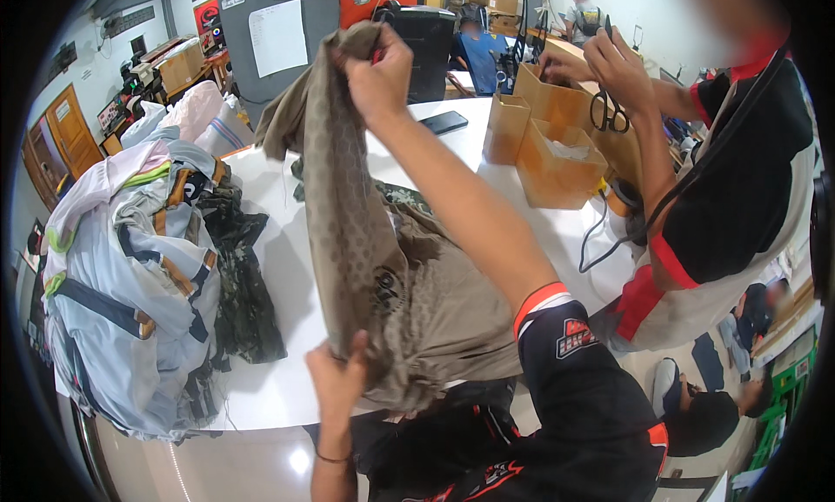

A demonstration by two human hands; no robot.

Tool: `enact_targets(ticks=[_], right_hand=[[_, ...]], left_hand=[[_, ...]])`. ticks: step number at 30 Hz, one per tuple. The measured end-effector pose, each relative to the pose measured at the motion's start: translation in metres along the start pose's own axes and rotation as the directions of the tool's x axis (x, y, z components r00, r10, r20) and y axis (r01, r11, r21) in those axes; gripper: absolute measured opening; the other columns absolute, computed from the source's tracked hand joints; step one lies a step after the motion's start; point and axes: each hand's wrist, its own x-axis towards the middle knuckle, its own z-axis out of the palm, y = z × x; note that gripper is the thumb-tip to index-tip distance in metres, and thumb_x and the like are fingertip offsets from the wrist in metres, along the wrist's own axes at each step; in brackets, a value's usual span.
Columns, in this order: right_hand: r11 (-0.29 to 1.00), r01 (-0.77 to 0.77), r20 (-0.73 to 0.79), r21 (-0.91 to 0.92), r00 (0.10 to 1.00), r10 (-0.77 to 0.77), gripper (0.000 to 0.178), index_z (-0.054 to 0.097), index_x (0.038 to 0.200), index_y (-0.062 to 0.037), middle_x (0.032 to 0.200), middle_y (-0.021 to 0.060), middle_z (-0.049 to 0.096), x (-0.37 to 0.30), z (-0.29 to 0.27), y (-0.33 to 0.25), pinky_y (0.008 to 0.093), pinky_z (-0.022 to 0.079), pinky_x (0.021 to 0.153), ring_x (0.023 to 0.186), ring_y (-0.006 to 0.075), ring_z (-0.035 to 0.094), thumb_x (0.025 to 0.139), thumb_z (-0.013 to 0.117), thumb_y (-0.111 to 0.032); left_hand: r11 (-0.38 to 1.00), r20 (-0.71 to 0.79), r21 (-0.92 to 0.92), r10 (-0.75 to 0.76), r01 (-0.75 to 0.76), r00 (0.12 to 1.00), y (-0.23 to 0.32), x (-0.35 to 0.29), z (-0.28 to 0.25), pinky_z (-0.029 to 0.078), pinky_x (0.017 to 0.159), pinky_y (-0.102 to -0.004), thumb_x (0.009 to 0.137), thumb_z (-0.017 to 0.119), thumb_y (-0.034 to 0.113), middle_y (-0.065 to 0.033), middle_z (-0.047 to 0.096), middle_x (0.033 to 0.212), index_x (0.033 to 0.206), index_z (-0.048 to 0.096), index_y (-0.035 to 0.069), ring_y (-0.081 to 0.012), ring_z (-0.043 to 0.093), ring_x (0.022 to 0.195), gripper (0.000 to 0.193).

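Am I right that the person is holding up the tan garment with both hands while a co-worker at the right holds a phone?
Not quite: in the head view the co-worker's hand holds black scissors; the phone lies on the white table. Both hands, left and right, do hold the tan garment.

Garment heap (130,284) left, boxes (557,154) right.

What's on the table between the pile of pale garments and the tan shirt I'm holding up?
In the head view, a dark camouflage garment lies between the pale pile and the tan shirt, then bare white table.
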Motion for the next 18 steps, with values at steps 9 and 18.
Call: enact_targets(ticks=[9,18], right_hand=[[0.911,0.236,0.0,-0.337,0.968,-0.251,0.021,0.073,0.099,0.0035,0.086,0.0096,0.077,0.042,-0.044,-0.112,0.031,0.056,0.071,0.076,0.0143,0.07,0.082,0.083,-0.003],[0.808,0.257,0.154,-0.53,0.966,-0.207,0.023,0.072,0.093,-0.0013,0.077,0.0127,0.073,0.009,-0.084,-0.203,0.034,0.053,0.069,0.071,0.0199,0.069,0.078,0.086,-0.012]], left_hand=[[0.799,-0.209,0.513,0.472,-0.315,0.857,0.016,0.058,-0.14,0.053,0.08,-0.0427,0.095,0.067,0.002,-0.0269,0.073,0.097,0.12,0.071,-0.001,-0.0381,0.071,0.087,0.025],[0.39,0.122,0.758,0.703,-0.523,0.701,0.066,0.081,-0.375,0.041,0.116,-0.0447,0.081,0.044,-0.003,-0.0217,0.067,0.137,0.141,0.061,-0.003,-0.035,0.061,0.13,0.063]])
